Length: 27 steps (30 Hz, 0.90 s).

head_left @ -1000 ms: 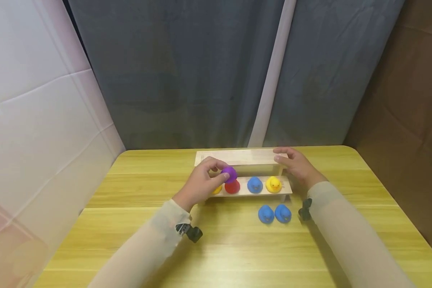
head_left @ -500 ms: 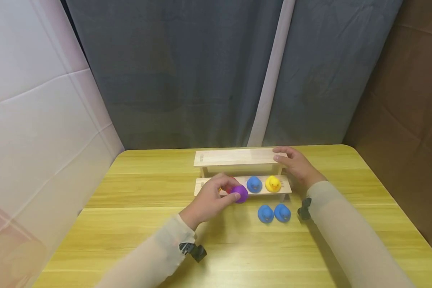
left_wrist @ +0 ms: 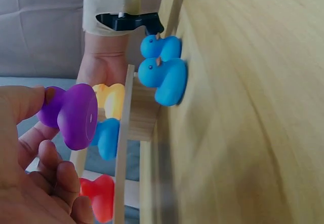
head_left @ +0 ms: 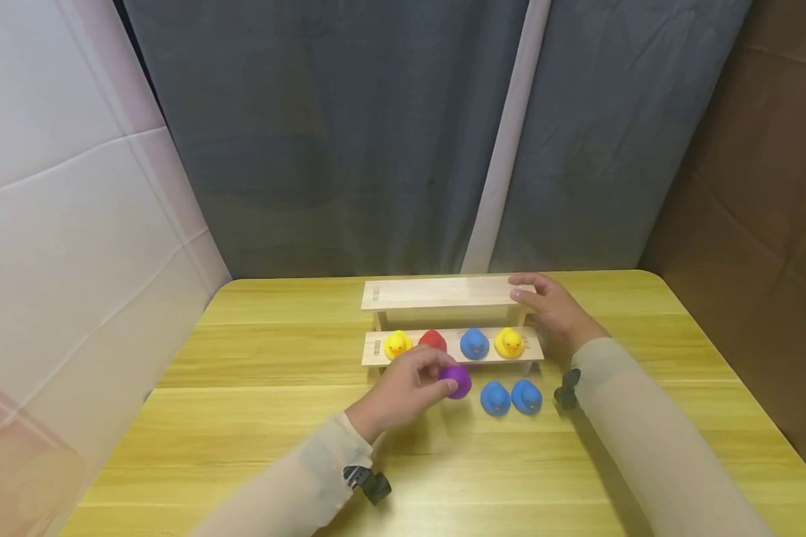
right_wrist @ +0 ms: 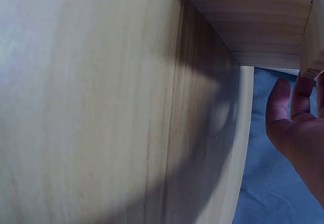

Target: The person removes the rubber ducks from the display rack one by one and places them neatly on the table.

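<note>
My left hand [head_left: 406, 391] pinches a purple rubber duck [left_wrist: 76, 116] by its head, between thumb and fingers, in front of the lower wooden shelf [head_left: 453, 352]. On that shelf stand a yellow duck [head_left: 398, 344], a red duck [head_left: 433, 341] partly behind my left hand, a blue duck [head_left: 475, 344] and another yellow duck [head_left: 510, 343]. My right hand [head_left: 559, 309] grips the right end of the upper wooden shelf [head_left: 443, 292], thumb towards the front. In the right wrist view its fingers [right_wrist: 301, 100] reach the board's end.
Two blue ducks [head_left: 495, 399] [head_left: 527, 397] sit side by side on the wooden table [head_left: 255, 440], in front of the lower shelf's right end. A grey curtain [head_left: 309, 149] hangs behind the table, with a white panel [head_left: 87, 224] at left and a brown one [head_left: 745, 186] at right.
My left hand has carried the purple duck from above the red duck forward and to the right, off the shelf. The left yellow duck has come into full view. My right hand stays put.
</note>
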Motion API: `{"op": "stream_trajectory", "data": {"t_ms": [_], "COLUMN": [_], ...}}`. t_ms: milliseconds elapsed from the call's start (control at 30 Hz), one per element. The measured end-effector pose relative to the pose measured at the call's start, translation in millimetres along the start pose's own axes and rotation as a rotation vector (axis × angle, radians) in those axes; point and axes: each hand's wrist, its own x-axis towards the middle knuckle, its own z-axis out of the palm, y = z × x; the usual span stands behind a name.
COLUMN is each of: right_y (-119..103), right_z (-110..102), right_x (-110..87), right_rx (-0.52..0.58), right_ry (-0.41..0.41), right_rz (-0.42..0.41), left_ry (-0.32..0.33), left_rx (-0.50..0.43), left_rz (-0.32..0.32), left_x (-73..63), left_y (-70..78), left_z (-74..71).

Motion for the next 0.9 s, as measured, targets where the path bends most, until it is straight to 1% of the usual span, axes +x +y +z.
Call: {"op": "stream_trajectory", "data": {"t_ms": [233,367,467,667,900], "right_y": [0,-2,-2,-2,-2], "right_z": [0,0,1,1,0], "right_x": [-0.5,-1.1,-1.3,-1.2,-1.0], "right_rx": [0.007,0.004,0.014,0.017,0.012], "right_ry": [0.003,0.000,-0.002,0.002,0.001], "right_rz": [0.019,0.030,0.032,0.046,0.046], "left_ry": [-0.028,-0.043,-0.059,-0.095,-0.117], "left_rx": [0.032,0.046,0.068,0.113,0.160], "left_rz": [-0.038,-0.045,-0.056,-0.101,-0.098], "left_x": [-0.4,0.2,1.9,6.1,9.6], "left_y": [-8.7,-12.3,-13.9,-18.1,-22.2], "left_z": [7.1,8.9,10.7,16.3,21.1]}}
